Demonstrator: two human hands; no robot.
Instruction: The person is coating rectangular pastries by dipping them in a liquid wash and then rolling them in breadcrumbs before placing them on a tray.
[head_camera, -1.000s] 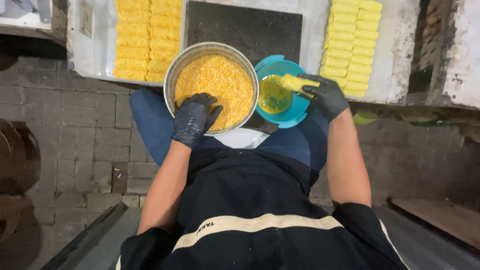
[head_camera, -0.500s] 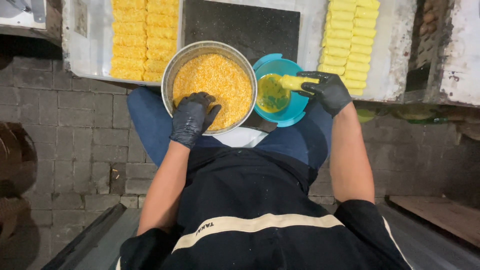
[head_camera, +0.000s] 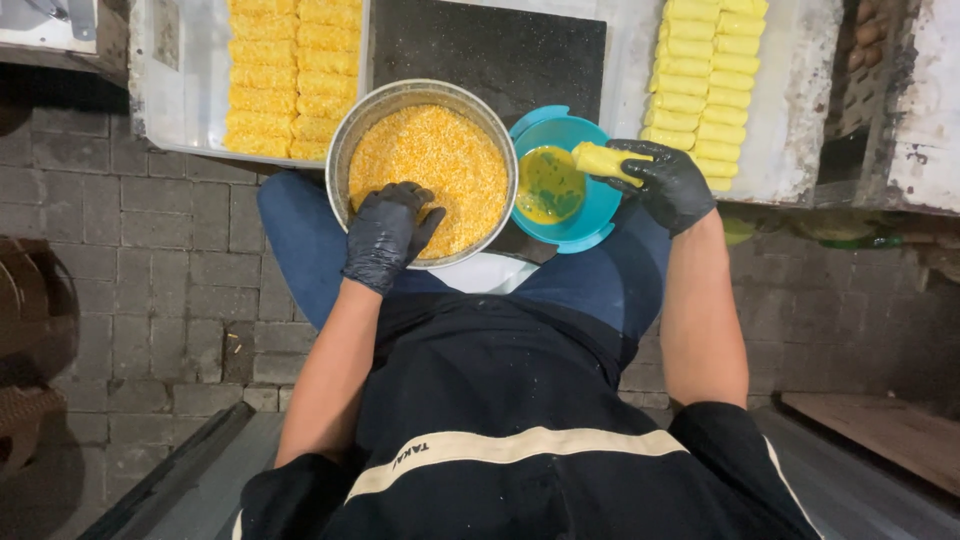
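Observation:
Both my hands wear black gloves. My left hand (head_camera: 388, 234) rests fingers-down in the orange crumbs of a round metal bowl (head_camera: 345, 140) on my lap. Beside it, to the right, sits a blue bowl (head_camera: 600, 205) holding yellow liquid. My right hand (head_camera: 668, 183) grips a pale yellow roll (head_camera: 601, 160) and holds it at that bowl's right rim, its free end over the liquid.
A white tray (head_camera: 180, 90) ahead carries rows of orange crumbed rolls (head_camera: 290, 70) at the left, a dark board (head_camera: 490, 50) in the middle and rows of pale yellow rolls (head_camera: 705, 70) at the right. Brick paving lies below on both sides.
My right hand has lifted the yellow roll slightly toward the blue bowl's right rim. My left hand stays in the crumbs.

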